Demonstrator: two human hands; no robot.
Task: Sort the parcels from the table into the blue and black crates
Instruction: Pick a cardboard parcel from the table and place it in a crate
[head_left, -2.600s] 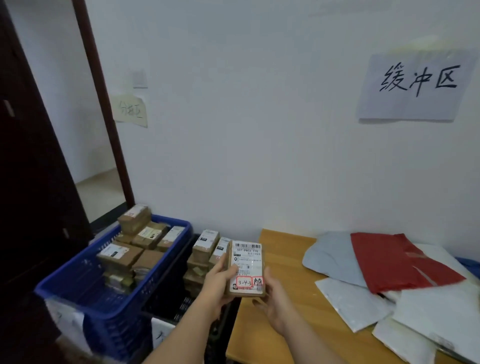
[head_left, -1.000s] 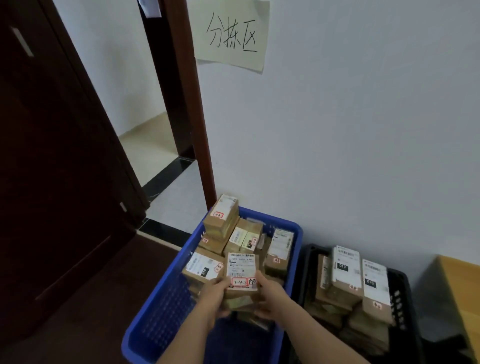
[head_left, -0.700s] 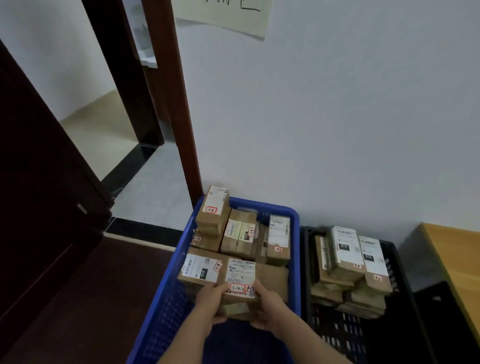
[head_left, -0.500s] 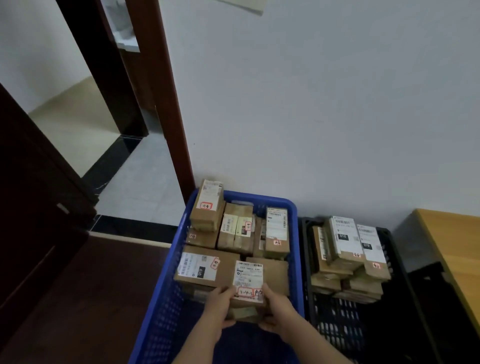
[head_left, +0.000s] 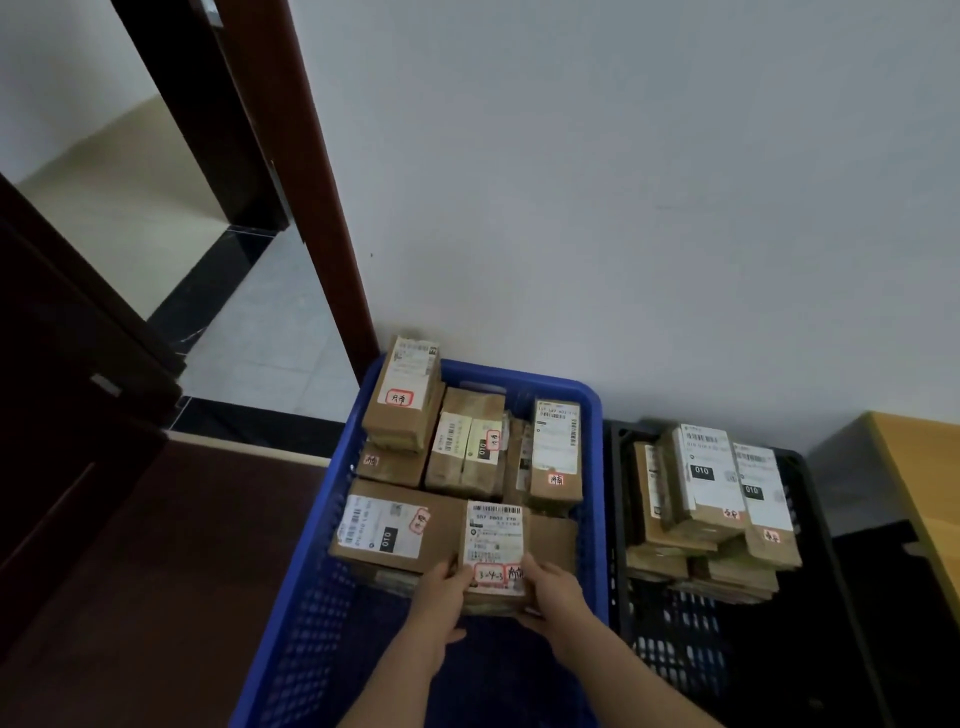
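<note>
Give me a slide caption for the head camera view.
Both hands lower a labelled parcel into the blue crate.

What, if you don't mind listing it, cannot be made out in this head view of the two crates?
- Small print on the held parcel: too blurred.
- Its underside: hidden by the left hand and right hand.
- Blue crate near end: cut off by the bottom edge.
- Black crate floor: too dark.
</note>
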